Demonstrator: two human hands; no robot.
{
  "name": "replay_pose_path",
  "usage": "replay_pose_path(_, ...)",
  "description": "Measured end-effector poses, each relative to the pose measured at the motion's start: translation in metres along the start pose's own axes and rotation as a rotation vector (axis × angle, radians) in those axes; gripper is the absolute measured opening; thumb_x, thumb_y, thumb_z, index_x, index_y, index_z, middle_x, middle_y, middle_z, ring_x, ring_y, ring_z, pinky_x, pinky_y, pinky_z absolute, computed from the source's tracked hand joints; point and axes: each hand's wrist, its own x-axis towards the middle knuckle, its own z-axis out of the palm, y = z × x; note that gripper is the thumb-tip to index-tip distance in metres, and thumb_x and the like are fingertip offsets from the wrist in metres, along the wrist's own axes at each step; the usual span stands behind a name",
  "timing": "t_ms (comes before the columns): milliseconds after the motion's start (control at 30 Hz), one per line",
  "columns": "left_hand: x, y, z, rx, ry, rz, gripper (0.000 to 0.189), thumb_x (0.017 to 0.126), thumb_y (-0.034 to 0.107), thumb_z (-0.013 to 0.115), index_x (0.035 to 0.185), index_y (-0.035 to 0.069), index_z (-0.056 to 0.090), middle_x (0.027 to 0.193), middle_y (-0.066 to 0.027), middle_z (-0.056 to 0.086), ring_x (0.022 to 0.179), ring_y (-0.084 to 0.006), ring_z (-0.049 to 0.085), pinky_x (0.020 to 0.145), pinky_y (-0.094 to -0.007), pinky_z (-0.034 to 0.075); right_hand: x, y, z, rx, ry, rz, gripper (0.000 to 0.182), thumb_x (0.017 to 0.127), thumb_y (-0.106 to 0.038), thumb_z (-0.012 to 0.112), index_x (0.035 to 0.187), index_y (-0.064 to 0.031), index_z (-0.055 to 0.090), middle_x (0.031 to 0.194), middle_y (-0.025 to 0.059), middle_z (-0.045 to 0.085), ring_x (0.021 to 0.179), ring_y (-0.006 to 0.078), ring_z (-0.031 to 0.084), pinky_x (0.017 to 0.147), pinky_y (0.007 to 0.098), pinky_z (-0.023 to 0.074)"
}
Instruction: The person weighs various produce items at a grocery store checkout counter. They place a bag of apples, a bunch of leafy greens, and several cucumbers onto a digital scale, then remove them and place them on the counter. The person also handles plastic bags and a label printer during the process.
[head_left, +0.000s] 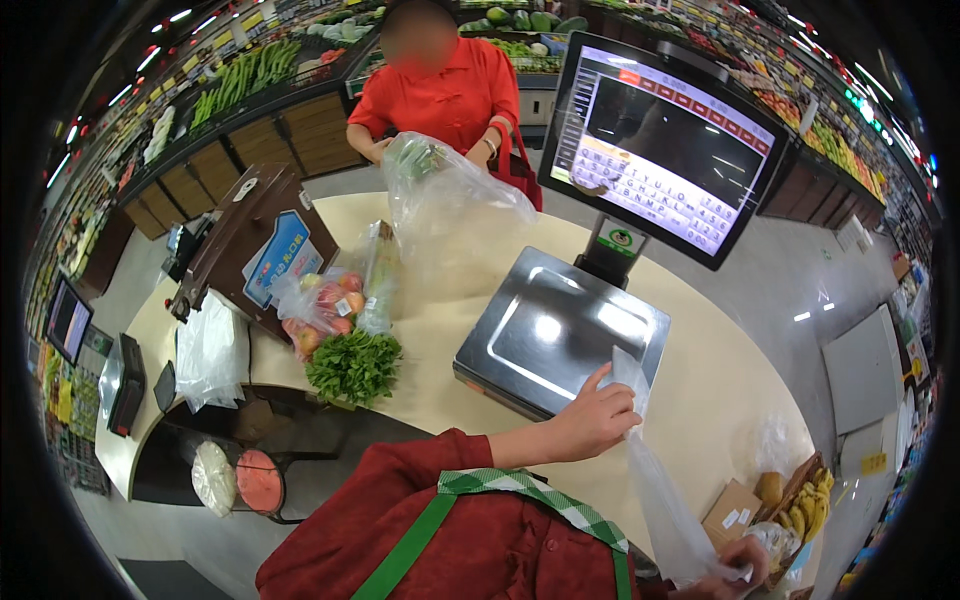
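My left hand (596, 421) pinches the upper end of a long, translucent plastic bag (660, 487) beside the right corner of a weighing scale with a steel plate (559, 330). Down at the lower right, my right hand (739, 566), partly covered by the plastic, grips the bag's other end. The bag hangs stretched and narrow between both hands. Across the counter (705, 390), a person in a red top (457, 105) holds a clear bag with green vegetables (427, 169). A touchscreen monitor (660, 142) stands behind the scale.
Bagged apples (330, 304), a wrapped long vegetable (379, 277) and leafy greens (354, 367) lie left of the scale. A brown bag-sealing machine (259, 232) stands beside them, near stacked plastic bags (212, 349). Bananas (806, 506) and a cardboard box (731, 514) sit at the right.
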Motion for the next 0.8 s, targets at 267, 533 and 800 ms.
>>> replay_pose_path(267, -0.024, -0.022, -0.051, 0.039, 0.324, -0.141, 0.042, 0.075, 0.008, 0.075, 0.114, 0.007, 0.06, 0.112, -0.0126, 0.057, 0.115, -0.0307, 0.054, 0.103, -0.0508, 0.038, 0.008, 0.068, -0.07, -1.182, 1.076, 0.308, 0.043, 0.077, -0.022, 0.083, 0.096, 0.0107, 0.063, 0.085, 0.0123, 0.067, 0.069, 0.0241, 0.061, 0.065, 0.0393, 0.051)
replay_pose_path(533, -0.074, -0.074, -0.105, 0.076, 0.603, -0.457, 0.036, 0.077, 0.003, 0.072, 0.111, 0.001, 0.06, 0.107, -0.0158, 0.061, 0.099, -0.0332, 0.06, 0.088, -0.0391, 0.049, -0.018, 0.068, -0.017, -1.179, 1.091, -0.158, 0.033, 0.078, -0.028, 0.082, 0.08, -0.0015, 0.063, 0.077, 0.0091, 0.064, 0.065, 0.0256, 0.059, 0.06, 0.0423, 0.0495)
replay_pose_path(800, -0.145, -0.124, -0.131, -0.002, 0.663, -0.748, 0.029, 0.083, 0.004, 0.068, 0.111, 0.0, 0.06, 0.101, -0.0121, 0.064, 0.093, -0.0218, 0.064, 0.084, -0.0322, 0.05, 0.007, 0.187, 0.007, -0.824, 0.457, 0.56, 0.04, 0.092, -0.036, 0.065, 0.096, 0.0036, 0.068, 0.09, 0.0175, 0.07, 0.077, 0.0312, 0.067, 0.067, 0.0375, 0.0522)
